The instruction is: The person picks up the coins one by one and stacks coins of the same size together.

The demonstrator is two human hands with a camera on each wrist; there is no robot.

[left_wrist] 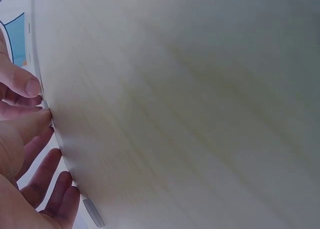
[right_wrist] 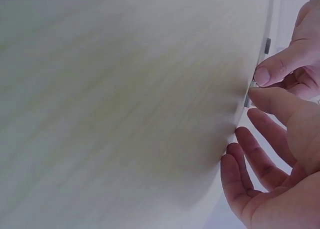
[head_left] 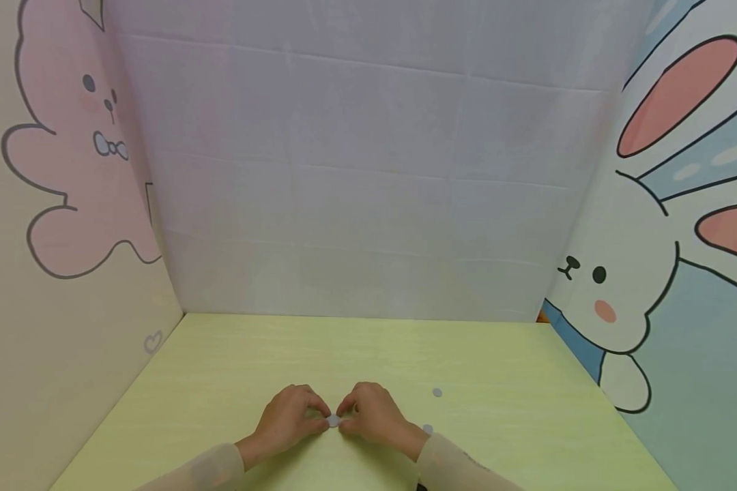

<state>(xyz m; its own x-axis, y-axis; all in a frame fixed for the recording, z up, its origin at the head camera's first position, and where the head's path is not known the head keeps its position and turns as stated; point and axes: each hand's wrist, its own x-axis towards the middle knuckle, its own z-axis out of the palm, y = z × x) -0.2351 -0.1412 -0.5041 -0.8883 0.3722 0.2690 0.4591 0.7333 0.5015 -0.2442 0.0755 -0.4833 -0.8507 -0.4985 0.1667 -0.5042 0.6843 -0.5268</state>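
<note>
Pale grey and round, the small disc (head_left: 334, 421) sits right between two hands, low on the counter (head_left: 295, 354) and just left of its middle! Left hand (head_left: 291, 414) first: its grip is clamped on the disc, thumb and finger pinching at one edge. Across from it, the right hand (head_left: 373, 412) has its own grip clamped on the opposite edge, so the two sets of fingertips come very near each other. Over to the wrist views, and the other fingers are bent, tips down by the counter's surface. Moving out, light sleeves (head_left: 205, 469) reach to both wrists. Now look right: a second grey disc (head_left: 428, 429) lies just beside the right wrist, partly hidden by it, and a third disc (head_left: 438, 392) lies farther back on the counter. Down at the bottom edge, a dark thing (head_left: 422, 487) pokes in by the right sleeve, too cut off to identify. Out to the surroundings: a pale, creased sheet (head_left: 368, 177) behind, a pink cartoon animal (head_left: 86, 177) with a bow on the left wall, and a white cartoon rabbit (head_left: 632, 286) on the right one.
</note>
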